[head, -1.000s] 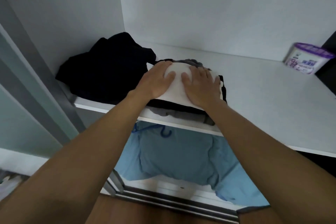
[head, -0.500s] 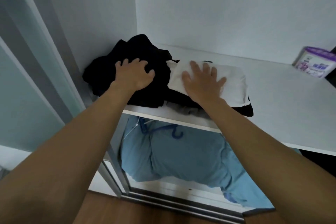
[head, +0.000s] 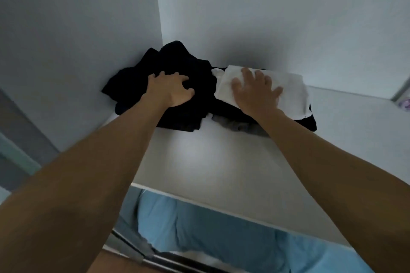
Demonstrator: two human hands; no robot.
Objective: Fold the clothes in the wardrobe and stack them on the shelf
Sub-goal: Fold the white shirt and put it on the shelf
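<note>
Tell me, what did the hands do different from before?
The left hand moved off the white folded cloth, leftward onto the black heap, and its fingers now grip it. Both piles slid deeper onto the shelf, away from its front edge. The right hand stayed flat on the white folded cloth.

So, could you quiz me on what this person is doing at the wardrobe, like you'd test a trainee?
1. True or false: the right hand lies flat on the white folded garment.
2. The left hand grips: A) the black clothes, B) a hanger, C) a shoe.
3. Fill in: the cloth below the shelf is coloured ___.
Key: 1 true; 2 A; 3 blue.
</note>
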